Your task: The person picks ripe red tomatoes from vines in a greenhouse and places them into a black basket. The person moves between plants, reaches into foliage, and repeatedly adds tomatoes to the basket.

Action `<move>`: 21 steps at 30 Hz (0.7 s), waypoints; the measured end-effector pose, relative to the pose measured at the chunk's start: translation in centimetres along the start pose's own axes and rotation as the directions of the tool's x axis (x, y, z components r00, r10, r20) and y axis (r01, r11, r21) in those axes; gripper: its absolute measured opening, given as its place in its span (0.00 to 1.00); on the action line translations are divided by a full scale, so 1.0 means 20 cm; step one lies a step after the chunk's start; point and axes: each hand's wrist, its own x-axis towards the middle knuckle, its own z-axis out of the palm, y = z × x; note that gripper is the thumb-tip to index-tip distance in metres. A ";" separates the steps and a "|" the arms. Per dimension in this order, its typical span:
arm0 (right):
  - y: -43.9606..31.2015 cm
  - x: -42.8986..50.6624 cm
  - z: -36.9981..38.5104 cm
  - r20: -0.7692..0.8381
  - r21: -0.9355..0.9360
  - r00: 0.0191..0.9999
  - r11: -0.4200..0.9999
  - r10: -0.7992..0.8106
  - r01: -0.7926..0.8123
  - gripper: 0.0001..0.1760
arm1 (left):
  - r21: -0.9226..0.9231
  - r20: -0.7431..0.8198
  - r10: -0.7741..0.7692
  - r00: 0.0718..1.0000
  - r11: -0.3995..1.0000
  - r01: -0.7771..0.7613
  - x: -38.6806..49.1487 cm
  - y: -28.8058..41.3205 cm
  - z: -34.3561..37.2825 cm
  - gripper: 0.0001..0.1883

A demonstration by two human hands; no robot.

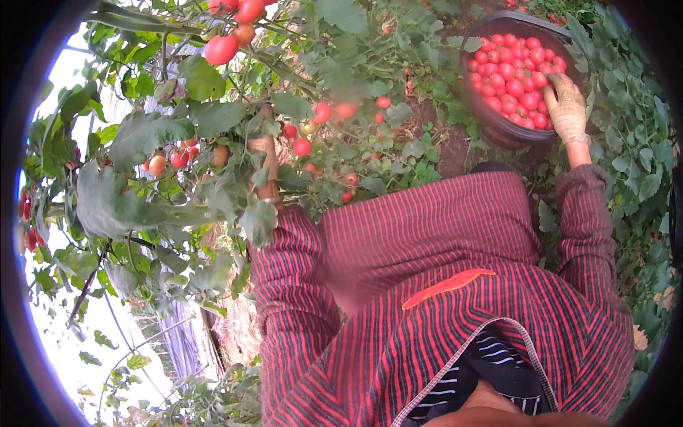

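Note:
A dark plastic bucket [488, 125] full of small red tomatoes [513, 87] stands at the upper right. My right hand [566, 104], in a pale, stained glove, lies at the bucket's right side with its fingers on the tomatoes; whether it grips one cannot be told. My left hand [264, 155], also gloved, reaches up among the tomato plant's leaves left of centre, its fingers mostly hidden by foliage. Just right of it hang red tomatoes [302, 147] and a yellowish one [307, 127]. Larger red tomatoes [221, 50] hang above it.
Tomato vines with broad leaves [117, 208] fill the left side, with a thick stem [133, 21] across the top. Low green plants [635, 123] grow along the right. Bare soil [453, 155] shows beside the bucket. My bent knee in striped cloth lies below it.

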 end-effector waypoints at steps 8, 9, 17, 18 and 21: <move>-0.21 0.03 -0.10 -0.216 0.175 0.976 0.984 0.014 0.025 0.16 | 0.087 0.044 0.144 0.989 0.985 -0.147 -0.12 0.10 0.18 0.15; -0.30 0.05 -0.13 -0.229 0.272 0.968 0.962 0.101 -0.036 0.16 | -0.037 0.021 0.056 0.998 0.998 -0.056 -0.13 0.12 0.22 0.15; -1.34 0.07 -0.27 0.123 0.886 0.947 0.462 -0.299 0.031 0.28 | -0.186 -0.079 -0.044 0.996 0.982 0.029 -0.09 0.23 0.44 0.06; -1.43 0.10 -0.27 0.106 0.925 0.937 0.378 -0.332 0.029 0.32 | -0.132 -0.109 -0.046 0.993 0.991 0.031 -0.09 0.23 0.47 0.06; -1.58 0.16 -0.24 0.079 0.939 0.902 0.335 -0.425 0.075 0.27 | -0.157 -0.150 -0.078 0.986 0.986 0.055 -0.09 0.22 0.53 0.07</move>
